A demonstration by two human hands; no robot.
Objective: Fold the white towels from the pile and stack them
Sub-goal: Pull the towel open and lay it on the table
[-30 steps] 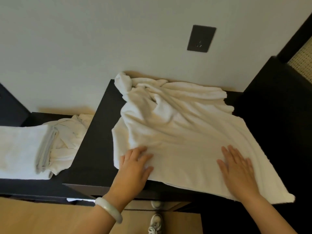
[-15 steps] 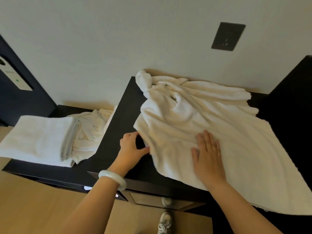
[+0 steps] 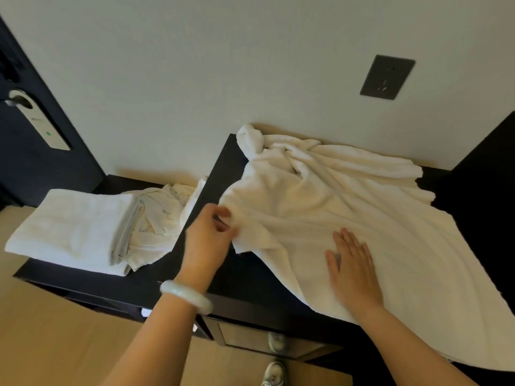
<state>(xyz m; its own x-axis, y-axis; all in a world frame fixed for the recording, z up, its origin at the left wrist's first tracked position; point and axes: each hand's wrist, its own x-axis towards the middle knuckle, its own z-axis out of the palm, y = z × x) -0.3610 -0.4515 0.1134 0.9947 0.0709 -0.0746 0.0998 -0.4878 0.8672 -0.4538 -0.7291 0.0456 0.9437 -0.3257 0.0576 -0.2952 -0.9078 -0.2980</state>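
Observation:
A large white towel point(image 3: 348, 207) lies spread and rumpled over the higher dark cabinet top point(image 3: 220, 174), bunched near the wall and hanging over the front right edge. My left hand point(image 3: 209, 238) pinches the towel's near left corner between thumb and fingers. My right hand point(image 3: 351, 268) rests flat, fingers apart, on the towel's front part. On the lower dark shelf point(image 3: 83, 277) to the left sits a folded white towel point(image 3: 69, 229), with a crumpled pile of white towels point(image 3: 156, 221) beside it.
A pale wall with a dark socket plate point(image 3: 387, 77) stands behind the cabinet. A dark door with a handle and lock plate point(image 3: 36, 118) is at far left. A tall dark panel point(image 3: 490, 168) rises at right. Wooden floor and a shoe point(image 3: 274, 371) lie below.
My left hand has closed on the towel's left corner and lifted it slightly. My right hand slid left across the towel, then stayed flat. The view has turned left.

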